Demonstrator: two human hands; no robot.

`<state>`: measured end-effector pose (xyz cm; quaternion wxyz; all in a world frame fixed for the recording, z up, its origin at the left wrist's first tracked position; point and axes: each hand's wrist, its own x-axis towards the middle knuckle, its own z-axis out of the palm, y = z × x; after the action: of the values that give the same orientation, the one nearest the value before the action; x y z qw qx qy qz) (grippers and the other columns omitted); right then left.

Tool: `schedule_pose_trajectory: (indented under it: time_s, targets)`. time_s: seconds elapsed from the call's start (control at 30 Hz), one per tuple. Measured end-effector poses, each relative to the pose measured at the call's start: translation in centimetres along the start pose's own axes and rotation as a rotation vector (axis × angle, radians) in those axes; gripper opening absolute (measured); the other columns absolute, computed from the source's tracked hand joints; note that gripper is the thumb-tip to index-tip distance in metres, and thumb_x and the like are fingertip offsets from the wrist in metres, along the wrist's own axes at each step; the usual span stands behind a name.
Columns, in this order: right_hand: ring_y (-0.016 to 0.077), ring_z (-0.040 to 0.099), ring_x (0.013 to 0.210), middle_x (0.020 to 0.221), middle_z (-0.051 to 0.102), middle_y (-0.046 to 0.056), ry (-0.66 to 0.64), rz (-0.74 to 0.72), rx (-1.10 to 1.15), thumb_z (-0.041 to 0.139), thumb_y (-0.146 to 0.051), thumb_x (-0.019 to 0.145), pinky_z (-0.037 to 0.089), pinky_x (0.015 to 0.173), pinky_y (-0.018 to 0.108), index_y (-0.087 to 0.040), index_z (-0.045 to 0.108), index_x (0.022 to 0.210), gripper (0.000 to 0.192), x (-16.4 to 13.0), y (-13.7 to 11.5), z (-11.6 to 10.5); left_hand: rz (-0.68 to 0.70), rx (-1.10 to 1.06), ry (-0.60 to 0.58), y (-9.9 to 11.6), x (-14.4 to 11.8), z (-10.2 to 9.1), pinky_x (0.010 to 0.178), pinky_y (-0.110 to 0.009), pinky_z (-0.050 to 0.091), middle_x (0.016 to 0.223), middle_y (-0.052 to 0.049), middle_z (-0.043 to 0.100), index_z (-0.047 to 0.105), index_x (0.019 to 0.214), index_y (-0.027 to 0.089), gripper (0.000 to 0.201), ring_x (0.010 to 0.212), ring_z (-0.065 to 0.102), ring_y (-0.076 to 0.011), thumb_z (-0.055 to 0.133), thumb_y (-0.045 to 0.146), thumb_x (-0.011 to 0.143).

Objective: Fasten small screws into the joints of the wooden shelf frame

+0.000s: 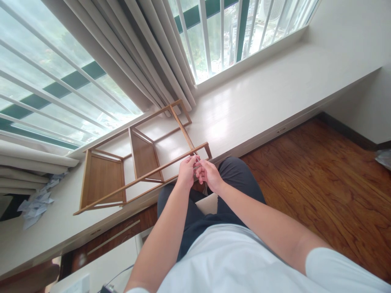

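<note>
Holding a small, thin, pale item (197,161) between the fingertips of both hands, we could not make out what it was: it was tiny and mostly hidden by our fingers. Left hand (186,171): grip pressed together, pinching the item from the left. Right hand (209,176): fingers curled, grip pinching the same item from the right; the two hands touched. Item's place: above our knees in dark trousers (235,175), just in front of the near rail of a wooden shelf frame (122,171). Frame: lying on its side on the white window ledge (259,97), two panels fitted, other bays bare. Writing or labels: none we could read. Crumpled papers (36,205) on the ledge at far left, partly cut off. Room: beige curtains (146,53), barred windows, dark wooden floor (320,183).
</note>
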<state>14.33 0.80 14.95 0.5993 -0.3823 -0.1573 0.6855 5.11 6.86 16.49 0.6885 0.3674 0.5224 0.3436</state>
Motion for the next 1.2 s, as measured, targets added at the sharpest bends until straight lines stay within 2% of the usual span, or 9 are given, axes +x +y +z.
schedule_pose_trajectory:
  time_s: [0.23,0.53,0.7,1.0,1.2]
  targets:
    - [0.0093,0.046,0.036,0.053,0.059,-0.006,0.050,-0.118,-0.227,0.066,-0.060,0.084,0.036,0.033,0.019,-0.022,0.054,0.087,0.040,0.3,0.2,0.2,0.004,0.017,-0.043,0.1,0.0,-0.1,0.036,-0.020,0.036,0.066,0.002,0.061,0.067,0.098,0.014,0.036,0.036,0.044,-0.0062,0.075,0.043,0.078]
    - [0.0096,0.049,0.040,0.054,0.060,-0.005,0.103,-0.237,-0.415,0.062,-0.053,0.093,0.036,0.039,0.020,-0.023,0.057,0.086,0.031,0.4,0.4,-0.1,0.007,0.032,-0.024,0.7,0.2,0.0,0.040,-0.021,0.038,0.068,0.000,0.061,0.069,0.094,0.013,0.032,0.043,0.049,-0.0082,0.076,0.041,0.080]
    - [0.0108,0.049,0.042,0.055,0.059,-0.005,0.131,-0.270,-0.454,0.062,-0.053,0.093,0.036,0.043,0.022,-0.024,0.058,0.084,0.031,0.2,0.3,-0.1,0.011,0.021,-0.029,0.7,0.2,0.2,0.041,-0.020,0.038,0.068,-0.001,0.061,0.069,0.091,0.013,0.029,0.050,0.055,-0.0109,0.077,0.039,0.080]
    - [0.0127,0.052,0.049,0.057,0.060,-0.004,0.125,-0.337,-0.563,0.057,-0.053,0.097,0.039,0.051,0.023,-0.025,0.058,0.084,0.031,0.4,0.4,-0.3,-0.014,0.007,-0.012,1.2,-0.1,0.4,0.038,-0.022,0.037,0.069,-0.001,0.062,0.070,0.092,0.012,0.030,0.045,0.052,-0.0102,0.077,0.038,0.079]
    - [0.0112,0.050,0.044,0.055,0.059,-0.005,0.110,-0.289,-0.479,0.057,-0.061,0.095,0.037,0.046,0.022,-0.024,0.057,0.082,0.038,0.7,0.6,-0.3,-0.026,0.007,-0.008,1.3,-0.2,0.5,0.035,-0.023,0.036,0.066,-0.001,0.063,0.070,0.094,0.013,0.031,0.038,0.047,-0.0091,0.076,0.040,0.079]
